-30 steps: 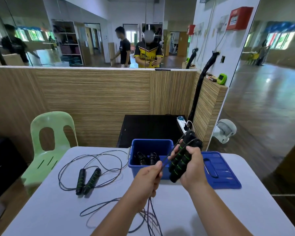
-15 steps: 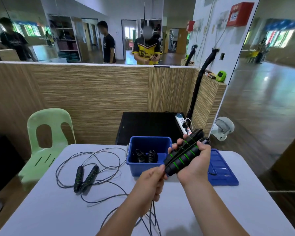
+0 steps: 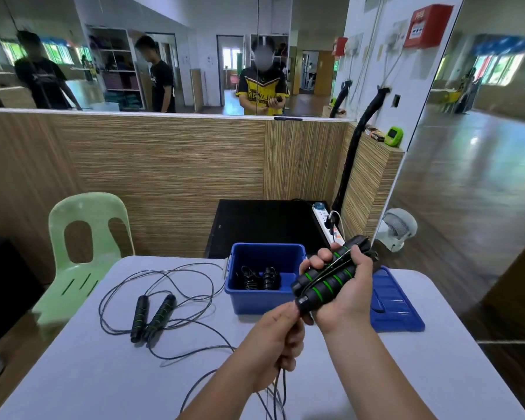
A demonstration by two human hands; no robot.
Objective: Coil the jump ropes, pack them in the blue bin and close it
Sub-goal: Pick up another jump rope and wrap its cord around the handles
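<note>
R hand (image 3: 347, 301) wraps round both black/green handles (image 3: 322, 284) of one jump rope, held above the worktop (image 3: 103, 377) in front of the blue bin (image 3: 264, 301). L hand (image 3: 275, 341) is fisted on that rope's cord (image 3: 281, 395) just below the handle ends; strands hang down. Bin is open w/ a coiled rope (image 3: 256, 277) inside. Lid (image 3: 400, 310) lies flat, right of the bin. 2nd jump rope (image 3: 153, 316) sprawls uncoiled on the worktop, left side.

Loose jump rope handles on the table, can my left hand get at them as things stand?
Probably not yet: nothing stands between the left hand and those handles, but it grips the cord of the rope being coiled.
</note>
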